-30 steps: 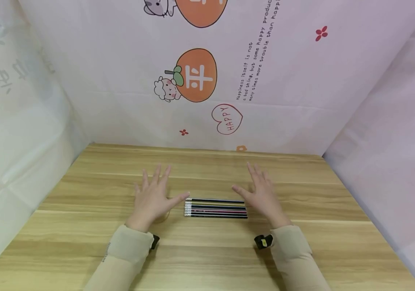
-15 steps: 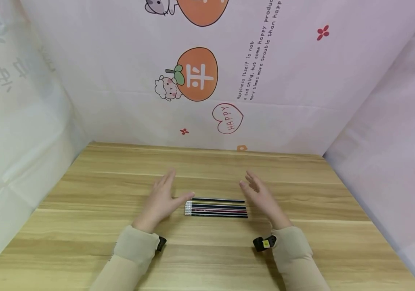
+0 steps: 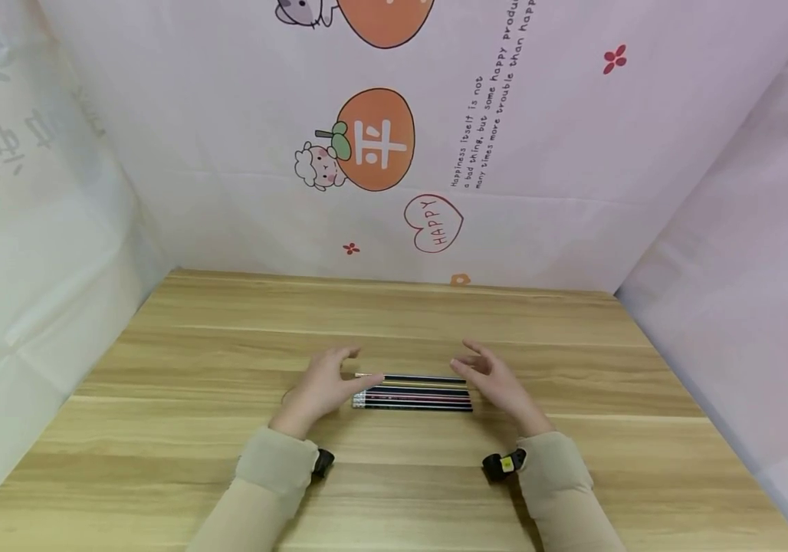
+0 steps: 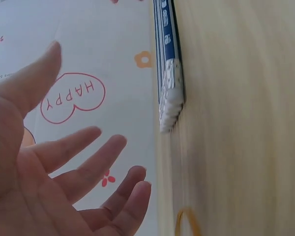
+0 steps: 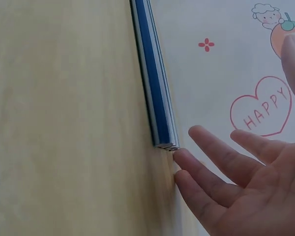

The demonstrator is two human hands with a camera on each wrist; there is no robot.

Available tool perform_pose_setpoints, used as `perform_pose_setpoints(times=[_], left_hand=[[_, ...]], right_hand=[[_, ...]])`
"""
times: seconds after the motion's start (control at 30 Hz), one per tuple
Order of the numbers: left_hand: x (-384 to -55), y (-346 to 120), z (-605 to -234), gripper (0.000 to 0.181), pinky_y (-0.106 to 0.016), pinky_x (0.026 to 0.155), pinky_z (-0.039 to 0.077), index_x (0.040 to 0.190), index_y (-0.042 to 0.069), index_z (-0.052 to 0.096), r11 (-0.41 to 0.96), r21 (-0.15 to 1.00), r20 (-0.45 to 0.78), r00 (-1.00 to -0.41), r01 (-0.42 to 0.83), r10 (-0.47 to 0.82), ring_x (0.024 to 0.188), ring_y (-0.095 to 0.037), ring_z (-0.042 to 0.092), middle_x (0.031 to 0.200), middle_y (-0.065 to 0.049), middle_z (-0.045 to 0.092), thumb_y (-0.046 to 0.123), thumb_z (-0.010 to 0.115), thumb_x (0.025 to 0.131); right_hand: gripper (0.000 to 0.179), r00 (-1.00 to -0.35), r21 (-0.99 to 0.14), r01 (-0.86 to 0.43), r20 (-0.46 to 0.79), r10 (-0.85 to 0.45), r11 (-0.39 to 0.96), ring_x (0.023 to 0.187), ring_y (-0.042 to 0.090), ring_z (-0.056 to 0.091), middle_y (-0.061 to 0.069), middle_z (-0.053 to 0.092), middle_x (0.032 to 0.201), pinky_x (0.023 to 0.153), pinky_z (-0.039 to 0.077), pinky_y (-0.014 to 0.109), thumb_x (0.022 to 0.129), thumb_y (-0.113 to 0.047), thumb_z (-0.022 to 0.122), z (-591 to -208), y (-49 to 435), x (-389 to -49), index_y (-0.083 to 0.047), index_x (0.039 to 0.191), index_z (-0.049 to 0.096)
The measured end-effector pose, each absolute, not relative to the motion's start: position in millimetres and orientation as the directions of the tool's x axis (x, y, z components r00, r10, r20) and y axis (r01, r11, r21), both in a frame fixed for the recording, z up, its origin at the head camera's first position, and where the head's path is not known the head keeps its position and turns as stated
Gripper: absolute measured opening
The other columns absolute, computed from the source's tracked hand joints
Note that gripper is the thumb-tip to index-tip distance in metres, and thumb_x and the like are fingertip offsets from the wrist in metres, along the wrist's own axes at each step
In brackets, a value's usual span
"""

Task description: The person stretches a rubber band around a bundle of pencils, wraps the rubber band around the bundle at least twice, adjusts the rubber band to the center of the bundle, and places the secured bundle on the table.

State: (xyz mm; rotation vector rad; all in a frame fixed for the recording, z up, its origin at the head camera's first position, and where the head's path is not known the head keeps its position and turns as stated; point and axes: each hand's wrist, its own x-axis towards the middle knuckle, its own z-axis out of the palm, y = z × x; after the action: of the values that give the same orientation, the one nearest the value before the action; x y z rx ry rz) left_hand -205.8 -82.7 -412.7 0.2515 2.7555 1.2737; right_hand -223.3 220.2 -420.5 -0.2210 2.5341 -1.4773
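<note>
Several pencils (image 3: 418, 393) lie side by side in a flat row on the table, dark-bodied with a yellow and a red one among them. Their white eraser ends (image 4: 172, 105) point left, toward my left hand (image 3: 321, 386). That hand hovers at the eraser end, fingers loosely bent and apart, its thumb overlapping the row in the head view. My right hand (image 3: 497, 381) is at the other end, fingers spread and slightly bent. In the right wrist view its fingertips come close to the plain pencil ends (image 5: 166, 146). Neither hand holds anything.
A thin yellow-brown loop like a rubber band (image 4: 187, 223) lies on the table beside the left hand. The wood-grain table (image 3: 394, 483) meets a printed white sheet (image 3: 539, 230) at the back, with pale sheets at both sides. Each wrist carries a small black camera (image 3: 503, 464).
My left hand has moved right, toward the pencils, its spread fingers drawing in and bending. The right hand's fingers have bent a little more. The pencils stay in nearly the same place.
</note>
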Motion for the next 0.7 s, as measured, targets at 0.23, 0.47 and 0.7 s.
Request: perform_pose_setpoints(times=[0.23,0.47,0.7], left_hand=[[-207.5,-79.7,-417.5,0.074,-0.057,0.111,0.038,0.140,0.011,0.055,0.626,0.769,-0.003,-0.978,0.132,0.210,0.137,-0.037,0.044,0.143,-0.010,0.055,0.050,0.077,0.082],[-207.4,-80.3,-420.1,0.072,-0.056,0.107,0.041,0.137,0.013,0.058,0.637,0.761,-0.030,-0.974,0.123,0.224,0.132,-0.036,0.047,0.138,-0.006,0.061,0.052,0.078,0.080],[-210.2,-79.2,-425.9,0.080,-0.055,0.111,0.037,0.138,0.010,0.058,0.662,0.732,-0.031,-0.962,0.162,0.270,0.130,-0.038,0.047,0.137,-0.009,0.061,0.042,0.088,0.071]], right_hand=[[0.071,-0.961,-0.882,-0.039,-0.096,-0.260,0.470,0.131,0.039,0.050,0.025,0.051,0.143,0.109,0.042,0.053,0.099,-0.034,0.060,-427.0,219.8,-226.3,-0.001,0.153,0.028],[0.066,-0.950,-0.866,-0.049,-0.113,-0.291,0.498,0.126,0.035,0.052,0.022,0.055,0.138,0.104,0.046,0.046,0.095,-0.031,0.067,-432.2,216.7,-228.1,0.001,0.147,0.041],[0.074,-0.929,-0.856,-0.081,-0.120,-0.349,0.510,0.132,0.038,0.047,0.020,0.053,0.143,0.103,0.044,0.044,0.086,-0.028,0.078,-435.0,216.6,-227.3,-0.002,0.146,0.044]])
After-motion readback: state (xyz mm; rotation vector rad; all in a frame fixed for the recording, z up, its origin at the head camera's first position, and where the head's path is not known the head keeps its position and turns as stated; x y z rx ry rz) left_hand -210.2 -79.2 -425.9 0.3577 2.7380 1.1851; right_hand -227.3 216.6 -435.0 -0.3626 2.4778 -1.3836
